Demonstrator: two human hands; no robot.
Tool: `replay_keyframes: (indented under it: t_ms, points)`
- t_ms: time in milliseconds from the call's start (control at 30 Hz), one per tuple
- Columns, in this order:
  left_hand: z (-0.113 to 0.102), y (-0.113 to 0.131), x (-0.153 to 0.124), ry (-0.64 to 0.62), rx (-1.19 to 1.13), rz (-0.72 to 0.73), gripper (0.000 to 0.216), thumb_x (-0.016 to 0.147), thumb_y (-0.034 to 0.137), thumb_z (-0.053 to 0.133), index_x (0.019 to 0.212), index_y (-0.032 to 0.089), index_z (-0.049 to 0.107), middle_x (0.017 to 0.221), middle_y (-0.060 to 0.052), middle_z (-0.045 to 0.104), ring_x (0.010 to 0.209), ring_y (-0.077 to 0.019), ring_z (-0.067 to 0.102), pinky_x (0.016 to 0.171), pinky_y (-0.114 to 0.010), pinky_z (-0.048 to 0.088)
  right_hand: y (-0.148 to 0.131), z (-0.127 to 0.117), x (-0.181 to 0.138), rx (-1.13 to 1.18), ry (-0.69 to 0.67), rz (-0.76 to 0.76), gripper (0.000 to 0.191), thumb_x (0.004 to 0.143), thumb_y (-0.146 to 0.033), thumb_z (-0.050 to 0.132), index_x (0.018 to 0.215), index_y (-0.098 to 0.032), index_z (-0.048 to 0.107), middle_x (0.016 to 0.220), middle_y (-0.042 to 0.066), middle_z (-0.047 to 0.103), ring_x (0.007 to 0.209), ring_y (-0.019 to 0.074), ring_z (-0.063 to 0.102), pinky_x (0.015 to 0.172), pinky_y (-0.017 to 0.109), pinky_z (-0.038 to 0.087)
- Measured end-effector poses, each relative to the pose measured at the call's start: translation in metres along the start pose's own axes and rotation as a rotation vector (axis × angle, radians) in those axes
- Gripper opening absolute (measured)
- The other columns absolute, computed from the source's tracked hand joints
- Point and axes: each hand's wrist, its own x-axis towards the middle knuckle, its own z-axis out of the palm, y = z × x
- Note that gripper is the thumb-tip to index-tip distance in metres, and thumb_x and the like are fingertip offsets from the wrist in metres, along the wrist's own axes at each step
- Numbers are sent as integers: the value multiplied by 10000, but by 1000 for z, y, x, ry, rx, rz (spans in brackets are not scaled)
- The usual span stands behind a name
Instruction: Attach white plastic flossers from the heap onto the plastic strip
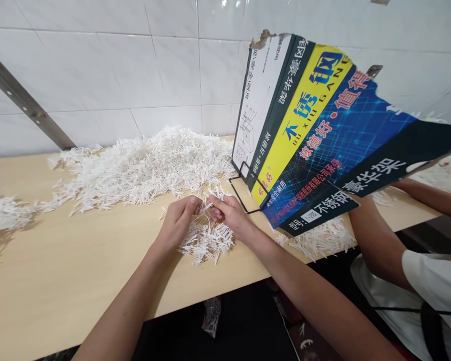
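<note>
Both my hands meet above a small pile of thin white plastic pieces [207, 241] on the wooden table. My left hand [181, 220] is closed, thumb and forefinger pinched at a few white pieces. Facing it, my right hand [227, 210] is closed around more of the white pieces, some poking out above its fingers. The pieces look like short slim sticks; their exact kind is too small to make out. Just behind my hands lies a much larger heap of the same white pieces [154, 163].
A printed cardboard sheet [304, 130] stands upright at right in a black wire stand [244, 200]. Beyond it, a co-worker's arm [379, 240] reaches over another white pile [319, 240]. More pieces [7, 215] lie at left, near a metal bracket [30, 103] against the tiled wall.
</note>
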Motion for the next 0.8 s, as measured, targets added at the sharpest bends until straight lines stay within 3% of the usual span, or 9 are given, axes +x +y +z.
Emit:
replay_keyframes:
  t_ms: [133, 267, 400, 533, 600, 667, 733, 800]
  points:
    - [5, 0, 1, -28, 352, 129, 422, 971, 620, 549, 989, 208, 635, 882, -32, 645, 782, -200, 565, 707, -292, 384, 3, 2, -2, -161, 33, -63, 572, 752, -699, 750, 651, -207, 475, 550, -64, 404, 517, 88, 353, 509, 253, 287]
    - [7, -5, 3, -70, 519, 211, 386, 1022, 533, 486, 870, 208, 628, 817, -37, 635, 687, -178, 547, 634, -277, 348, 11, -4, 2, -268, 48, -87, 569, 781, -730, 700, 687, -205, 502, 551, -64, 414, 503, 92, 367, 490, 245, 286]
    - [3, 1, 0, -177, 461, 309, 365, 1048, 397, 443, 805, 198, 628, 730, -31, 603, 637, -157, 527, 637, -275, 352, 14, -8, 2, -318, -20, -117, 558, 756, -693, 759, 678, -198, 513, 561, -60, 419, 523, 92, 355, 493, 242, 267]
    - [-2, 14, -4, -255, 219, 258, 396, 1038, 387, 470, 717, 189, 594, 674, -10, 569, 616, -142, 507, 647, -279, 370, 6, -5, -1, -68, -120, -74, 581, 700, -695, 808, 646, -205, 502, 568, -64, 362, 540, 93, 310, 527, 252, 302]
    - [-2, 16, -5, -216, 107, 193, 444, 1015, 418, 516, 635, 188, 523, 611, 10, 493, 573, -131, 446, 613, -282, 352, -1, -5, -2, 73, -111, -66, 528, 730, -634, 818, 665, -211, 510, 575, -68, 333, 544, 100, 290, 550, 262, 331]
    - [-1, 15, -5, -77, 21, 104, 451, 998, 446, 546, 629, 190, 511, 594, 14, 459, 580, -136, 430, 599, -285, 343, -7, -7, -2, 183, -70, -53, 429, 784, -520, 808, 697, -212, 521, 590, -67, 318, 545, 107, 270, 557, 264, 338]
    - [0, 10, -3, 104, -30, 20, 396, 1001, 467, 541, 726, 189, 608, 655, -4, 539, 652, -161, 494, 636, -291, 382, -12, -9, -1, 268, -48, -22, 326, 827, -414, 765, 716, -208, 537, 598, -62, 314, 542, 112, 257, 548, 259, 332]
    - [-2, 4, 1, 244, -43, -28, 356, 1013, 472, 520, 924, 189, 717, 851, -47, 679, 810, -200, 590, 744, -309, 447, -13, -11, 1, 325, -66, 38, 258, 846, -359, 715, 713, -201, 560, 580, -57, 310, 535, 116, 243, 535, 254, 323]
